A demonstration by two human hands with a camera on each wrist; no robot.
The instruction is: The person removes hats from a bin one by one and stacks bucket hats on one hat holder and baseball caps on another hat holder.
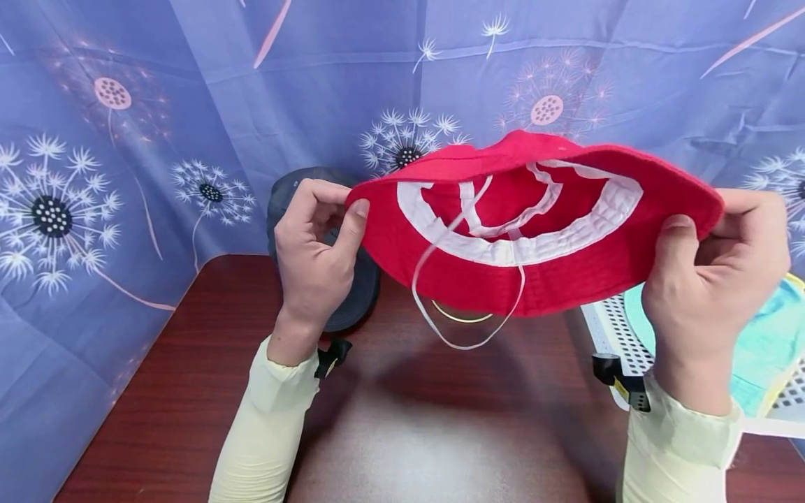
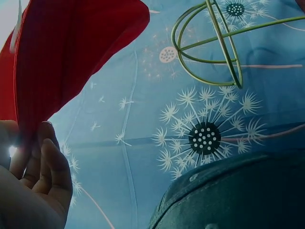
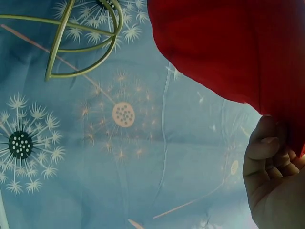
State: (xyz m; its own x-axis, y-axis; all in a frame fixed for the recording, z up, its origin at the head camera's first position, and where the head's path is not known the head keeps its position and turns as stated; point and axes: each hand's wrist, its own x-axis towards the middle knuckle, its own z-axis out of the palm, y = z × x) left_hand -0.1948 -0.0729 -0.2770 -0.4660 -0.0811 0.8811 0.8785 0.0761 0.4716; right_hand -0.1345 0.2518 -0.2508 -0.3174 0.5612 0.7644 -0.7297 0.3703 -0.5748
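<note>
Over my remote feed, I saw the left hand [image 1: 317,248] and right hand [image 1: 720,279] pinch the red hat [image 1: 566,281] at nine and three o'clock, fingers curled onto its brim, above the table [image 1: 402,447].

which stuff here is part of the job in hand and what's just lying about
Part of the job:
- red hat, held up
- its white cord

Apparently just lying about:
- dark hat
- white basket
- turquoise cloth item in it

Wire frame: could be either.
</note>
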